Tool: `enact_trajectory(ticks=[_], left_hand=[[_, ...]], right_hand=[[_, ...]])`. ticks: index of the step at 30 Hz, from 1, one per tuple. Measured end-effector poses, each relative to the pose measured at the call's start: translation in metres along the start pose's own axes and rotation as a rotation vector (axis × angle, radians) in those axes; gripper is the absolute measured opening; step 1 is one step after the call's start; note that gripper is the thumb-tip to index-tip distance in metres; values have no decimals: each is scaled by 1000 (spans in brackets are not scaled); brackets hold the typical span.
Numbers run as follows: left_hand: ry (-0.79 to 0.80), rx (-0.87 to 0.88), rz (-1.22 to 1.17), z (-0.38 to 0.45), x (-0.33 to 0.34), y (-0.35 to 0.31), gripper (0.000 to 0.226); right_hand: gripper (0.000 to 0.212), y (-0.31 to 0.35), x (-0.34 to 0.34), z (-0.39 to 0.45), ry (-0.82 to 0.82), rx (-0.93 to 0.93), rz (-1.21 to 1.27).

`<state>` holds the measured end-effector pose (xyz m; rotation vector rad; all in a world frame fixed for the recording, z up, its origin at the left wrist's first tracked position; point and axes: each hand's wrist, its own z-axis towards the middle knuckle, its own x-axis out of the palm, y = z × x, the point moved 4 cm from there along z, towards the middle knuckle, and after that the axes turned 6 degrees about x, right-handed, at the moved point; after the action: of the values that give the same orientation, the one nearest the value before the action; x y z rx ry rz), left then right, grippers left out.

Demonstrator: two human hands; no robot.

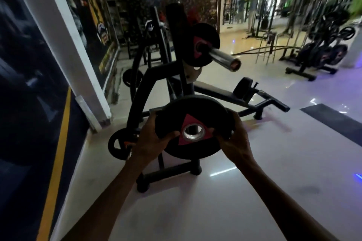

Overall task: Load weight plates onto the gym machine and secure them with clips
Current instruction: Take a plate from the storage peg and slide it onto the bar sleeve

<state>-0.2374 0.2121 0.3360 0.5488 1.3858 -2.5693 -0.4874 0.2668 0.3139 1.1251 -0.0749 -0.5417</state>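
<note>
Plate point(193, 127) gripped at opposite rims by left hand point(154, 135) and right hand point(234, 137), face tilted toward camera.

A commercial gym, dimly lit; a black plate-loaded machine point(176, 76) stands on a glossy pale floor point(254, 191), a weight plate point(203, 45) already on its chrome sleeve point(225, 57); a rack of plates point(323, 49) stands at the right; cable stations point(260, 11) line the bright far end; dark wall graphics point(98, 21) with a yellow stripe point(56, 162) run along the left.
</note>
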Motion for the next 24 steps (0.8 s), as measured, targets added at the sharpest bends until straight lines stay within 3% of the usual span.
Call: enact_trajectory(ticks=[11, 24], left_hand=[[-106, 138, 35, 96, 93, -107, 68], [-192, 70, 84, 168, 137, -106, 66]], right_hand=[[69, 16, -125, 123, -14, -125, 103], [69, -8, -141, 222, 74, -144, 71]])
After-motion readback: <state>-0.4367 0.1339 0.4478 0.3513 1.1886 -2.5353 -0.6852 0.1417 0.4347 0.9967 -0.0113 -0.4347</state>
